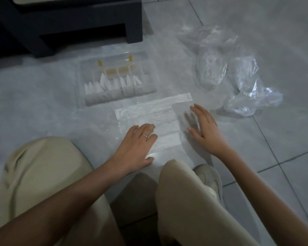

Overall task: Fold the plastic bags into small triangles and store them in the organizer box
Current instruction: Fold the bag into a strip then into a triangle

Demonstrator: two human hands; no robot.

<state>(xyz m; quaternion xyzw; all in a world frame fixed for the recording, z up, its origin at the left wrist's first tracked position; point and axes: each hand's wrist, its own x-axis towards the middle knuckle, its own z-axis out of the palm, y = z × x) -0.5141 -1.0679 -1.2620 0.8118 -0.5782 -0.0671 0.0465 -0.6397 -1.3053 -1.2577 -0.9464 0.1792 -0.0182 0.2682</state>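
- Head view: a clear plastic bag (149, 112) lay flattened on the grey tiled floor (43, 96) in the middle of the frame, partly folded into a long band that ran from centre toward upper right.
- The left hand (137, 146), with a ring (145, 136) on one finger, lay palm down on the lower part of the bag, fingers loosely spread and closed around nothing.
- The right hand (204, 128) lay flat and open at the right end of the bag, fingers fanned out on the plastic, gripping nothing.
- The clear organizer box (116, 78) stood open on the floor just above the bag, left of centre; white folded triangles (103, 84) stood upright in its compartments.
- A loose pile of crumpled bags (228, 68) lay in the upper right, apart from the hands.
- Dark furniture (78, 18) filled the upper left.
- Beige trousers (43, 174) and a pale shoe (210, 176) occupied the bottom of the frame.
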